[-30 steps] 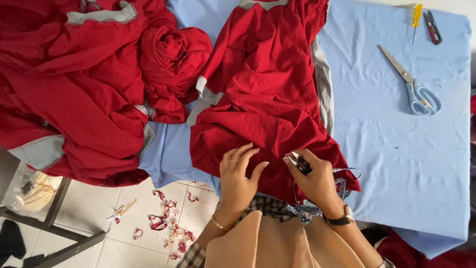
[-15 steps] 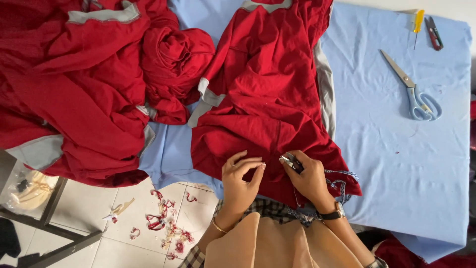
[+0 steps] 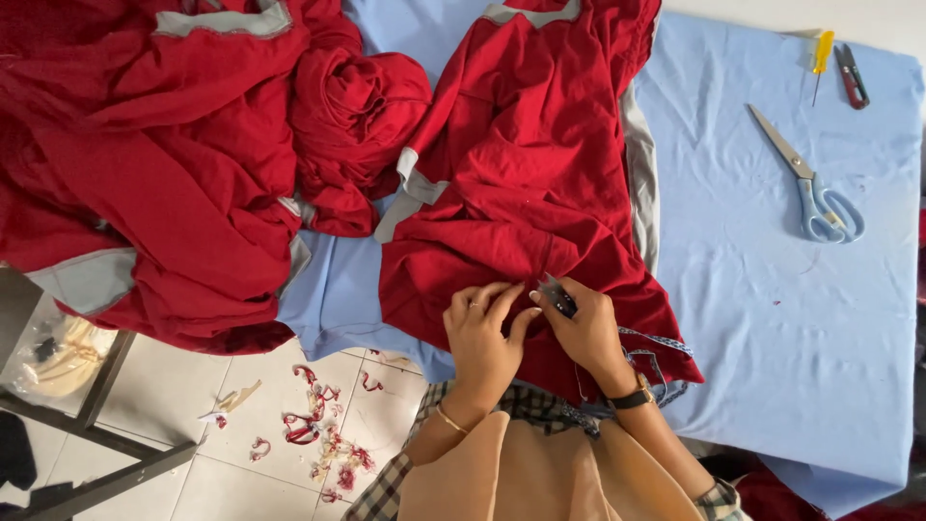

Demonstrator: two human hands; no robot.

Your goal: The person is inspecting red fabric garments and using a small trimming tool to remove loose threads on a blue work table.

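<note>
A red garment (image 3: 526, 183) with grey trim lies spread on the light-blue covered table (image 3: 762, 318). My left hand (image 3: 482, 333) presses and pinches the red fabric near its lower hem. Beside it, my right hand (image 3: 584, 328) grips a small dark thread snipper (image 3: 557, 292), its tip against the fabric next to my left fingers. A watch sits on my right wrist, a thin bracelet on my left.
A big pile of red garments (image 3: 164, 154) covers the table's left side. Blue-handled scissors (image 3: 810, 183), a yellow-handled tool (image 3: 820, 53) and a red-handled tool (image 3: 851, 72) lie at the far right. Red fabric scraps (image 3: 318, 434) litter the tiled floor.
Both hands have drawn closer together on the hem. The right hand with the snipper has shifted slightly left toward the left fingers.
</note>
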